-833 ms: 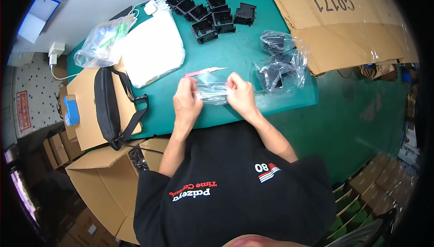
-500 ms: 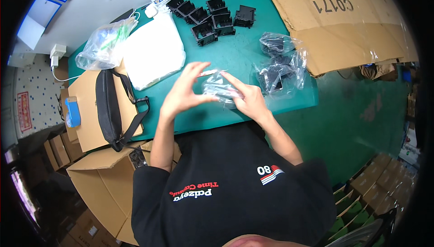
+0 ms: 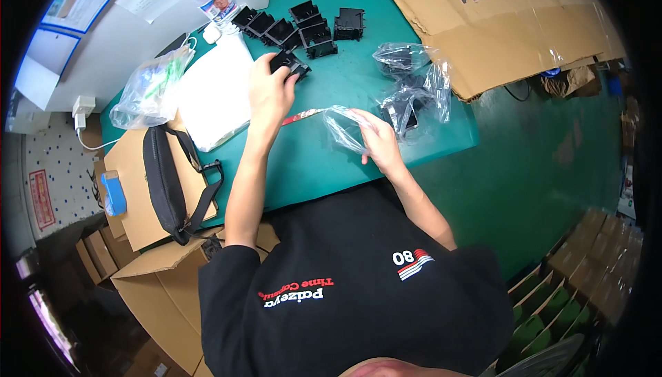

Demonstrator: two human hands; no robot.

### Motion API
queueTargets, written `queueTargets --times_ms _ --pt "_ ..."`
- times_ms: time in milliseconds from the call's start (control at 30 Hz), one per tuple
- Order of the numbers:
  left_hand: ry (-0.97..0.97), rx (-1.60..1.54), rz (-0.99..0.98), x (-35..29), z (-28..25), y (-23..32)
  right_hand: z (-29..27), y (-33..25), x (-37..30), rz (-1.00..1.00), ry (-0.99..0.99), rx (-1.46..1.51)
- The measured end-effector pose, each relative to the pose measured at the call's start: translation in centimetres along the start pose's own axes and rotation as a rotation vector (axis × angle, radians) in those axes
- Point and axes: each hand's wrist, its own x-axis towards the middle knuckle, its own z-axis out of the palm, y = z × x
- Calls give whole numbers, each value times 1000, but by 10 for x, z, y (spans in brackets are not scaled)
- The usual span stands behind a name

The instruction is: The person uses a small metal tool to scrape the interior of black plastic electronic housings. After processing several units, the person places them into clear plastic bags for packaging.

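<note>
My left hand has its fingers closed on a black plastic housing at the near end of a group of similar parts. The housing is partly hidden by the fingers. My right hand pinches a thin clear plastic bag, which hangs loosely to the left of the fingers. Between the hands, a narrow red strip lies on the green table mat. Several more black housings stand farther back. Bagged black parts lie right of my right hand.
A white bag and a clear bag with green contents lie at left. Near them is a black waist bag on cardboard. A bottle stands at the back. A large carton covers the right corner.
My left hand has moved from the clear bag away to the black housings and taken hold of one. My right hand still keeps the bag. The whole view has shifted slightly.
</note>
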Motion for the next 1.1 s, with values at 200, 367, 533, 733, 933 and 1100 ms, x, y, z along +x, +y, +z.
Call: queueTargets --times_ms 200,367,533,733,933,1100 --pt "1 -596 -193 -69 -61 68 7 18 5 91 -122 194" --pt "13 -660 14 -101 -52 81 29 -9 2 136 -262 385" --pt "-104 -608 25 -107 -61 67 21 -3 11 226 -286 399" --pt "-239 -479 -27 -111 -60 67 28 -4 -4 -328 -24 -529" --pt "-68 -228 -22 -104 -59 76 36 -4 -9 -395 50 -665" --pt "-41 -167 -141 -106 -50 81 58 -5 -31 -484 68 -602"
